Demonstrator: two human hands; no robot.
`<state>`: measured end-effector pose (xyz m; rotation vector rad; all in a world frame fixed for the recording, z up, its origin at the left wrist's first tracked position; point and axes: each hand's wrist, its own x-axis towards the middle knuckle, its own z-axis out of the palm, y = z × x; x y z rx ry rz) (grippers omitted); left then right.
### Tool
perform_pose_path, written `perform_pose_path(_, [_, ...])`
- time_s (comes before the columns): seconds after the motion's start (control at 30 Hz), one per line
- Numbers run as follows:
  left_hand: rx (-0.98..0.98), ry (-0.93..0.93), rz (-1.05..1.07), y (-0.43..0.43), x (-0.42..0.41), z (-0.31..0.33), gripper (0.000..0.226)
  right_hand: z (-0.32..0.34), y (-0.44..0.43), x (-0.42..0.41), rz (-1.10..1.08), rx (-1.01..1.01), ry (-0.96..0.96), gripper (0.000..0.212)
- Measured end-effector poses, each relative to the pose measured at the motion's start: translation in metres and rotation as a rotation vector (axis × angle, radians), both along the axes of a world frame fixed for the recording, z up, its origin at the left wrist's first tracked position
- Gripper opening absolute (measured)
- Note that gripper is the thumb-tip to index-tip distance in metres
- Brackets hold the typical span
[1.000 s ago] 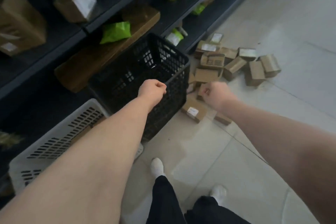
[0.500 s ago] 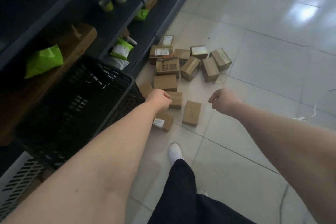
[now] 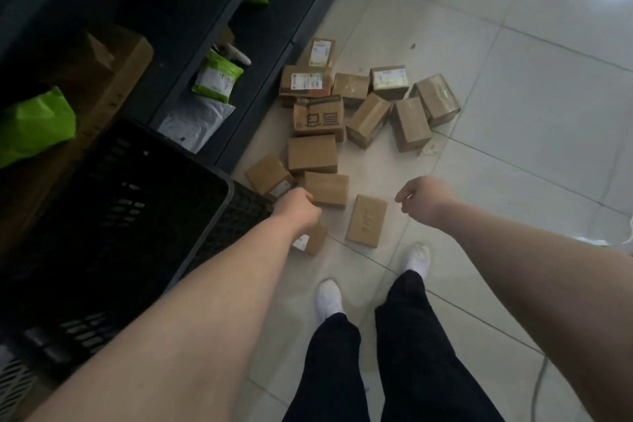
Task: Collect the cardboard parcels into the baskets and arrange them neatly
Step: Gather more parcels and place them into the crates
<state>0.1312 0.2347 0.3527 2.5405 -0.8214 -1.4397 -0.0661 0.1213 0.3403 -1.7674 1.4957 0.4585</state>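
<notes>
Fists sitting nearer parcel pile than 0.5 s ago, view tipping lower. Left hand [image 3: 296,207] curling into fist, holding nothing, overlapping small parcel [image 3: 313,240] in view; black basket [image 3: 219,181] standing at its 9 o'clock. Right hand [image 3: 423,199] also curling into fist, gripping nothing, at 2 o'clock of flat parcel [image 3: 366,224]. Cardboard parcels [image 3: 311,154] lying scattered on floor tiles [image 3: 513,113] at 12 o'clock from hands, outside basket.

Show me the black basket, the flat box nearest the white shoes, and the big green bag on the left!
black basket [image 3: 236,219]: head view, its mesh side wall.
flat box [image 3: 366,220]: head view, middle of its top face.
green bag [image 3: 37,123]: head view, middle of its front.
</notes>
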Motion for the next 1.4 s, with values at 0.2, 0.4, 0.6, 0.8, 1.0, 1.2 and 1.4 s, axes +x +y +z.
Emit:
perform_pose_path(0.2, [0.006,-0.131,-0.044,-0.067,0.015,-0.027,0.051,-0.027,-0.082,0.026,0.213,-0.093,0.095,0.031])
perform_pose_path(0.4, [0.154,-0.149,0.27,-0.12,0.0,-0.085,0.059,-0.079,-0.159,0.029,0.539,-0.039,0.182,0.033])
perform_pose_path(0.6, [0.33,-0.056,0.209,-0.131,-0.035,-0.156,0.044,-0.155,-0.199,0.034,0.73,0.024,0.218,0.037])
perform_pose_path(0.8, [0.371,0.049,0.27,-0.105,-0.066,-0.216,0.04,-0.231,-0.175,0.049,0.837,0.18,0.169,0.044])
perform_pose_path(1.0, [0.371,0.065,0.4,-0.073,-0.063,-0.275,0.039,-0.297,-0.139,0.058,1.027,0.21,0.241,0.038])
perform_pose_path(1.2, [0.397,-0.017,0.429,-0.049,-0.042,-0.35,0.042,-0.367,-0.103,0.068,1.265,0.123,0.262,0.041])
perform_pose_path(1.4, [0.368,-0.063,0.431,-0.038,-0.026,-0.416,0.042,-0.443,-0.068,0.064,1.625,0.043,0.284,0.085])
